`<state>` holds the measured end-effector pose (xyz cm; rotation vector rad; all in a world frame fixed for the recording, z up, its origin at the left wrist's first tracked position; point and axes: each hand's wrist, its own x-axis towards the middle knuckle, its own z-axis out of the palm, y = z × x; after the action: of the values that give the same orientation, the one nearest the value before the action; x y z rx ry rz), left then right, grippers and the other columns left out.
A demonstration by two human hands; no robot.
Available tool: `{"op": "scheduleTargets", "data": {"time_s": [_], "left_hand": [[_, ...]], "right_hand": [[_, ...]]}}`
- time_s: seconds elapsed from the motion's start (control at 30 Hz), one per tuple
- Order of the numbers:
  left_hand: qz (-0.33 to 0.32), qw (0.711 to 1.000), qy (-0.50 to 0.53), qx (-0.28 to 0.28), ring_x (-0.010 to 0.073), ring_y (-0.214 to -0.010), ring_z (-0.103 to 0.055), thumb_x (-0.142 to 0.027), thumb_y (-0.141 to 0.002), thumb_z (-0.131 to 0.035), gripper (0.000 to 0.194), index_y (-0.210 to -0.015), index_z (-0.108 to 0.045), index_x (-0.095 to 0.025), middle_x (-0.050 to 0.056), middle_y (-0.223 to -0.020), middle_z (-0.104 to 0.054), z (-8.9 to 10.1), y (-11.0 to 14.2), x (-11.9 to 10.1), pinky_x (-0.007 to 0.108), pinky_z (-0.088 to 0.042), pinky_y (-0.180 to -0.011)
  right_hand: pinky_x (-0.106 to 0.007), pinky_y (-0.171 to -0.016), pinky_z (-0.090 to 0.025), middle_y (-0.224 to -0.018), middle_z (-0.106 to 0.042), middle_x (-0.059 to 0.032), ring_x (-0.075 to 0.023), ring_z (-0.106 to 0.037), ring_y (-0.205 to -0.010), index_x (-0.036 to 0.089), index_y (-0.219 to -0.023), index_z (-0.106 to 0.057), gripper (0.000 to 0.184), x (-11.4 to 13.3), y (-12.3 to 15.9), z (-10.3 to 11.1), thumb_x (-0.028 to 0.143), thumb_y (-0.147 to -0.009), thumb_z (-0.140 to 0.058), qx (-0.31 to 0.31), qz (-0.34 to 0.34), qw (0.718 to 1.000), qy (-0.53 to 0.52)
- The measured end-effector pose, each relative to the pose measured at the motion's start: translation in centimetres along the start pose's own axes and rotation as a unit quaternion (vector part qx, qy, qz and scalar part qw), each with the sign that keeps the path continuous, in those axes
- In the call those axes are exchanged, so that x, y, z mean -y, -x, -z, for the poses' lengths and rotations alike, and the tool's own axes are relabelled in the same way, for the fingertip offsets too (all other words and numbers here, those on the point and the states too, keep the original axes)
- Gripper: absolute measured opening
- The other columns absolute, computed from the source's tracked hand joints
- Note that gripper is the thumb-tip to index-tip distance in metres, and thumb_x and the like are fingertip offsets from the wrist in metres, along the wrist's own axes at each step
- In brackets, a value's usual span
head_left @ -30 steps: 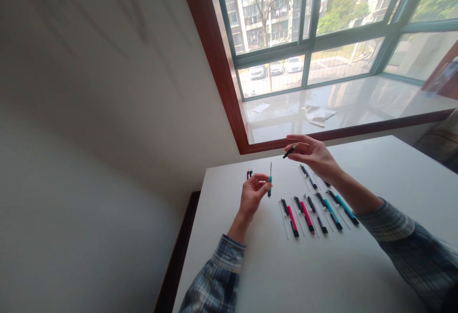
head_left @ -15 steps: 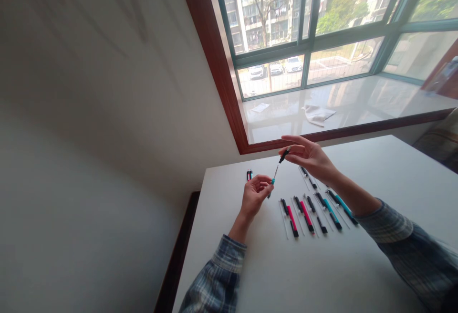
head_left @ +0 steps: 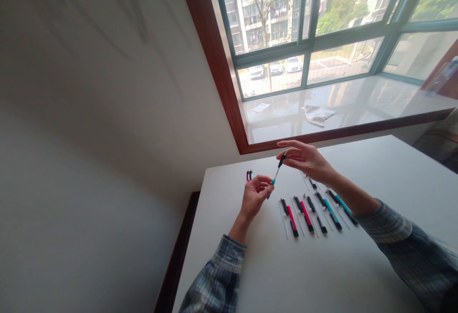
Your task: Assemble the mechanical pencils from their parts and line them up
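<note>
My left hand (head_left: 255, 193) is closed on a teal pen barrel (head_left: 274, 182), with a thin refill (head_left: 277, 172) sticking up out of its top. Above it, my right hand (head_left: 304, 158) pinches a black pen part (head_left: 282, 160) between thumb and fingers. The upper end of the refill runs into the lower end of that black part, the two in one slanted line. Most of the barrel is hidden behind my left fingers. Below my right hand lies a row of pen parts, among them a red barrel (head_left: 292, 221) and a teal barrel (head_left: 332, 215).
The white table (head_left: 304, 275) carries the row of black grips, barrels and thin refills. Two pens (head_left: 249, 175) lie together near its far left edge. More parts (head_left: 312, 183) lie partly under my right hand. A white cloth (head_left: 318, 114) rests on the windowsill.
My right hand has come down and slightly left, bringing the black part over the refill's tip, so less of the refill shows. My left hand is almost still.
</note>
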<state>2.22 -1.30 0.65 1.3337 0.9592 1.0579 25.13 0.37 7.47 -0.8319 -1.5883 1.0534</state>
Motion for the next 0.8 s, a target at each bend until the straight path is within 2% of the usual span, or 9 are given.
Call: {"op": "scheduleTargets", "data": {"time_s": [0.27,0.5,0.8], "left_hand": [[0.006,1.000,0.010,0.000,0.0143,-0.077,-0.063,-0.027,-0.075,-0.083,0.023,-0.093,-0.073,-0.016,0.004,-0.085,-0.070,0.0,0.0,-0.1,0.026,-0.051,-0.068],[0.003,1.000,0.004,0.002,0.0146,-0.076,-0.063,-0.030,-0.076,-0.083,0.027,-0.098,-0.077,-0.016,0.005,-0.085,-0.071,-0.1,0.0,-0.5,0.027,-0.052,-0.068],[0.012,1.000,0.008,0.012,0.0154,-0.075,-0.064,-0.034,-0.075,-0.085,0.031,-0.100,-0.077,-0.016,0.005,-0.082,-0.072,-0.1,0.0,-0.5,0.028,-0.052,-0.069]], "right_hand": [[-0.050,-0.096,-0.058,-0.105,-0.079,-0.0104,-0.0282,-0.075,-0.103,0.022,-0.139,-0.060,0.058,0.2,0.1,0.1,0.041,-0.087,-0.077,0.040,-0.027,0.999,0.014],[-0.048,-0.094,-0.060,-0.106,-0.077,-0.0085,-0.0232,-0.075,-0.090,0.023,-0.138,-0.060,0.057,-0.4,0.3,-0.6,0.038,-0.086,-0.078,0.073,-0.044,0.996,0.009],[-0.047,-0.094,-0.060,-0.107,-0.075,-0.0088,-0.0247,-0.075,-0.095,0.023,-0.135,-0.064,0.053,-0.8,0.5,-0.9,0.043,-0.087,-0.075,0.089,-0.044,0.995,0.032]]}}
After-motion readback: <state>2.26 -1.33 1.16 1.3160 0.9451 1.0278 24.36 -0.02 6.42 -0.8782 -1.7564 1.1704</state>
